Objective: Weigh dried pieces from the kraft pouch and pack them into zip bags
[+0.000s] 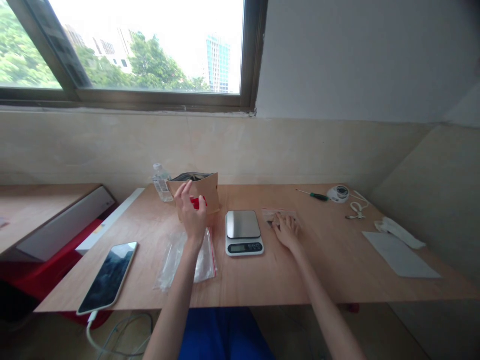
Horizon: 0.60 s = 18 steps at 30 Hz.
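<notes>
My left hand (pixel 190 212) is raised in front of a brown kraft paper bag (pixel 204 190), its fingers curled around a small red object (pixel 198 202) that is partly hidden by them. The bag stands open at the far edge of the wooden table (pixel 318 265), with a dark lining showing at its mouth. My right hand (pixel 287 231) lies on a small flat plastic bag (pixel 279 215), covering most of it. A digital kitchen scale (pixel 243 232) with a steel plate stands between my hands. A clear zip bag with a red seal (pixel 187 262) lies under my left forearm.
A smartphone (pixel 108 277) lies near the front left edge, with a white cable hanging off the table. A water bottle (pixel 162 182) stands behind the paper bag. At the right are a green-handled screwdriver (pixel 317 196), a white cable (pixel 358 210), a white sheet (pixel 401 255) and a white cloth (pixel 399 232).
</notes>
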Each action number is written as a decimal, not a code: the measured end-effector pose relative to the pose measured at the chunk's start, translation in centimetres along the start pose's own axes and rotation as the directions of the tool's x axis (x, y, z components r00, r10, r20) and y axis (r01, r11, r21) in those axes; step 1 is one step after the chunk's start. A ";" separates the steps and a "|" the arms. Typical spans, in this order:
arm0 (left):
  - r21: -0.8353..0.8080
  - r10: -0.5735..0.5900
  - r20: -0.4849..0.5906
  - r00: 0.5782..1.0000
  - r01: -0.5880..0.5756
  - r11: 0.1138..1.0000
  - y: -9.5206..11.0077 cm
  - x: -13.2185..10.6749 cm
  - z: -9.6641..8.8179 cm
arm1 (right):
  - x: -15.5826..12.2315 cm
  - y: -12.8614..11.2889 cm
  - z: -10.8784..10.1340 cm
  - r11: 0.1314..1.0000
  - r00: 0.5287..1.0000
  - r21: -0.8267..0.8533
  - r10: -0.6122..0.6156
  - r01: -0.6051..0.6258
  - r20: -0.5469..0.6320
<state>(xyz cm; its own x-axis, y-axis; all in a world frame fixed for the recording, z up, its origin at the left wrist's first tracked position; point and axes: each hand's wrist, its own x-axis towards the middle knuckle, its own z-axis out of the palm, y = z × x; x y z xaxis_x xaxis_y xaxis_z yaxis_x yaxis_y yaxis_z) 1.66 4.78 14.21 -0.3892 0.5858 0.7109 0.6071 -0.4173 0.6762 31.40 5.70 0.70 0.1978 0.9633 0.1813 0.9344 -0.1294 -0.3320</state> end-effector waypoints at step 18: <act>0.009 0.153 0.261 0.953 -0.161 0.987 -2.9 -7.4 -2.4 | -6.8 -17.3 -11.6 0.388 0.677 0.669 -0.697 0.634 -0.238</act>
<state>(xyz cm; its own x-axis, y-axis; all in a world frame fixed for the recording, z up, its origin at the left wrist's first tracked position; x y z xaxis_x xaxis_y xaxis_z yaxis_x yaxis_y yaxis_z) 1.08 -0.04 7.42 -0.0972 0.6757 0.7308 0.6684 -0.4997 0.5509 17.29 -1.36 15.92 -0.4466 0.6861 0.5743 0.2897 0.7181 -0.6327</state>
